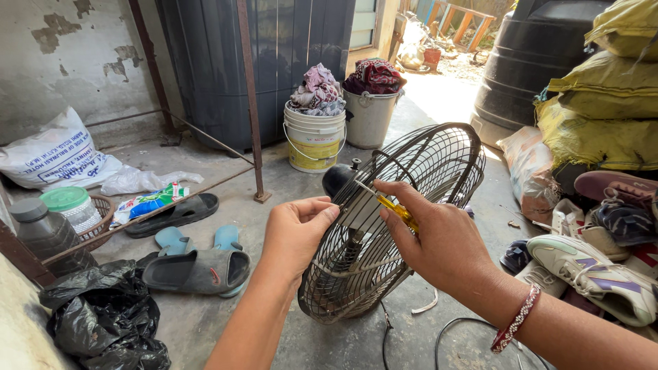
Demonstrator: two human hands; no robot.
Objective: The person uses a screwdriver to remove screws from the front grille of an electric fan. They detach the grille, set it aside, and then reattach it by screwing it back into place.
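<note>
Here, nearest the camera, the right hand (439,240) comes in from the lower right, a beaded bracelet (515,321) around its wrist. Its fingers (404,205) are closed around the yellow handle of a screwdriver (392,207), whose thin metal shaft runs up and left from the fingertips toward the middle of a wire fan guard (397,219). The left hand (296,233) rises from the bottom edge, and its fingers are bunched together with the tips pinched against the wires of the guard just beside the screwdriver's tip; whether they grip a small part there is too fine to tell. The guard stands tilted on the concrete floor (274,185) between the two hands, with the black motor housing (339,177) showing just behind the left fingertips.

Left of the hands lie grey slippers (199,270), blue slippers (199,238) and a crumpled black plastic bag (103,315). To the right sits a heap of shoes, a white sneaker (589,274) foremost.

Farther back stand a white and yellow bucket (315,140) and a grey bucket (370,116), both heaped with cloth. Behind them are a dark water tank (534,62) and stacked yellow sacks (603,109).
</note>
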